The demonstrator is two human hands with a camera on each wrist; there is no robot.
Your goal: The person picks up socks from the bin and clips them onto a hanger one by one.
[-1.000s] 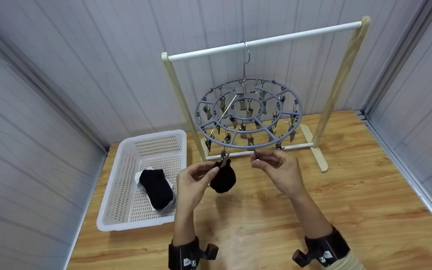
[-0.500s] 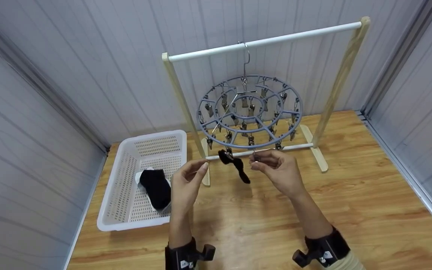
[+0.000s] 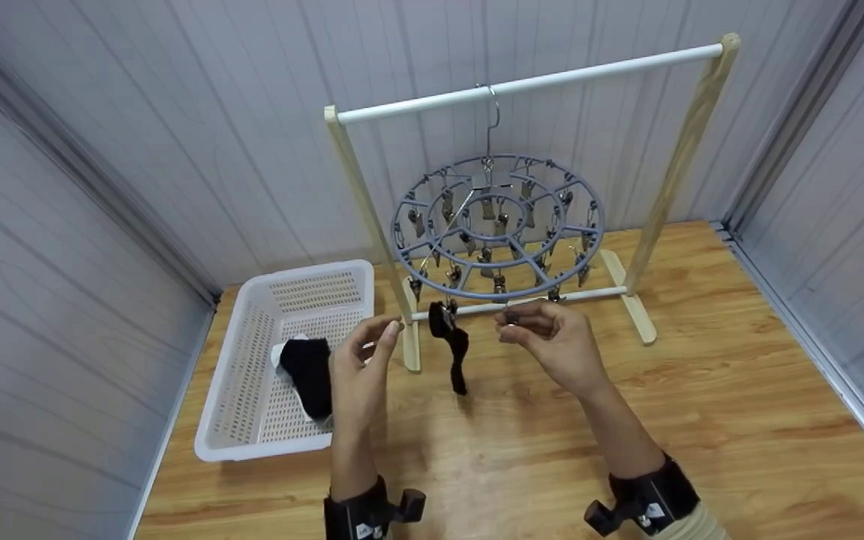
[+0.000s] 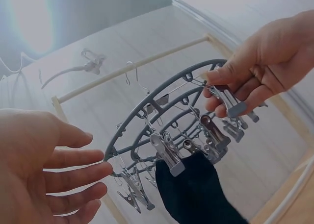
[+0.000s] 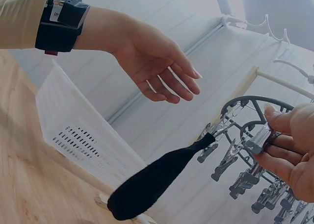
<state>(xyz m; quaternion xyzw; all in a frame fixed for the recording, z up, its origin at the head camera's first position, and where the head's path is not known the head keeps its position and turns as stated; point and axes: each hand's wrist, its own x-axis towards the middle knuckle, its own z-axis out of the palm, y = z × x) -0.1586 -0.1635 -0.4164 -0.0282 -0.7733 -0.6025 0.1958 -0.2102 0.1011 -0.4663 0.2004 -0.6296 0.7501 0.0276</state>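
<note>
A black sock (image 3: 460, 352) is hung by its upper end from a metal clip (image 4: 167, 154), just below the front left edge of the grey ring hanger (image 3: 533, 292), and its body is directed downwards above the table (image 3: 514, 465). Compared with the frame of one second ago, in which the top of this sock is met by the left hand (image 3: 359, 371), the hand is now withdrawn to the left and separated from the sock by a visible gap. Its fingers are loosely spread, with the thumb held apart, as is shown in both wrist views. The sock itself is turned: its broad side, seen earlier from the head, is replaced by a narrow, twisted edge. The right hand (image 3: 556, 341) is kept at almost the same place, and another clip (image 4: 230, 101) of the hanger is pinched between its thumb and fingers, to the right of the sock. The hanger is hooked on the white bar (image 3: 552, 79) of the stand. In the white basket (image 3: 259, 451), at the left, a second black sock (image 3: 310, 375) is laid upon white cloth (image 3: 276, 354), and its right side is now partly covered by the left hand in the head view.
</note>
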